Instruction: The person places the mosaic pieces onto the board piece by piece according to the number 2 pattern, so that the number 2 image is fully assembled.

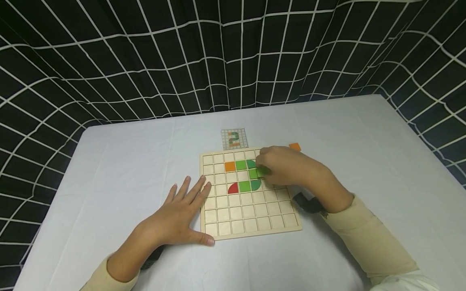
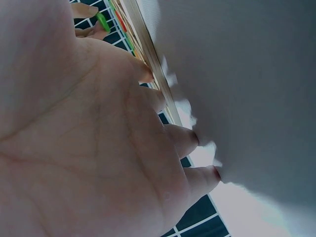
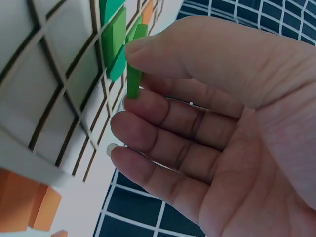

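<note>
A green square tile [image 3: 133, 81] is pinched between the thumb and fingers of my right hand [image 1: 287, 165], over the upper right of the wooden grid board [image 1: 251, 222]. On the board lie an orange square [image 1: 230, 166], several green squares [image 1: 241, 165], dark green rounded pieces [image 1: 256, 185] and a red quarter-round piece [image 1: 233, 188]. My left hand [image 1: 178, 222] has its fingers spread at the board's left edge, the thumb by the lower left corner. Its palm fills much of the left wrist view.
Just behind the board lies a small card [image 1: 234, 138] with a coloured grid pattern. An orange tile [image 1: 295, 146] rests on the white tablecloth [image 1: 127, 169] past the right hand. Orange pieces [image 3: 17, 202] also show beside the board. A black gridded curtain [image 1: 182, 60] surrounds the table.
</note>
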Action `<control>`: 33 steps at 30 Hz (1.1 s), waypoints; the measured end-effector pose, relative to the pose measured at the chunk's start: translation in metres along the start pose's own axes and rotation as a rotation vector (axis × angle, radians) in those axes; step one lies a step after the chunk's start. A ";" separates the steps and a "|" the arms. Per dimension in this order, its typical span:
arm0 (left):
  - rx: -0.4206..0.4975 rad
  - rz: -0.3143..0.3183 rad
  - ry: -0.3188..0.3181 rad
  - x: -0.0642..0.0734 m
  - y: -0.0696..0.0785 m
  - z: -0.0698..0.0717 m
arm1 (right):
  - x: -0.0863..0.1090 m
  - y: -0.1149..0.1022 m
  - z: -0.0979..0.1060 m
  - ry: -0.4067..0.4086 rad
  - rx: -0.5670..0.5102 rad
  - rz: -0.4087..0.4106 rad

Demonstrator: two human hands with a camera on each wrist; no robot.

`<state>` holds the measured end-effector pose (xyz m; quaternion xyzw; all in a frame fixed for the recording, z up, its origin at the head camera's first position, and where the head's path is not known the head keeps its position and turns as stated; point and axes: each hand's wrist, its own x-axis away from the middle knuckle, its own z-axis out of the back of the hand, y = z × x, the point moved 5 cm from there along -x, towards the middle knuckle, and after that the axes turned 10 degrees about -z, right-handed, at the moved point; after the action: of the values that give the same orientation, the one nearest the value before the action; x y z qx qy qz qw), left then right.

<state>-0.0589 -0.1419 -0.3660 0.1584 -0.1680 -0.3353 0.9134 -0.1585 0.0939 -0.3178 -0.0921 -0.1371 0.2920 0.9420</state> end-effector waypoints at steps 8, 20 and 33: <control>0.003 -0.002 -0.003 0.000 0.000 0.001 | 0.003 -0.015 -0.005 -0.018 0.009 0.080; 0.000 0.000 -0.005 0.000 0.000 0.001 | 0.006 -0.034 -0.013 -0.033 -0.010 0.119; -0.004 -0.001 0.005 0.000 0.001 0.001 | 0.010 -0.054 -0.023 -0.017 -0.013 0.210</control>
<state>-0.0586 -0.1418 -0.3647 0.1576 -0.1651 -0.3357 0.9139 -0.1153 0.0531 -0.3236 -0.1095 -0.1368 0.3890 0.9044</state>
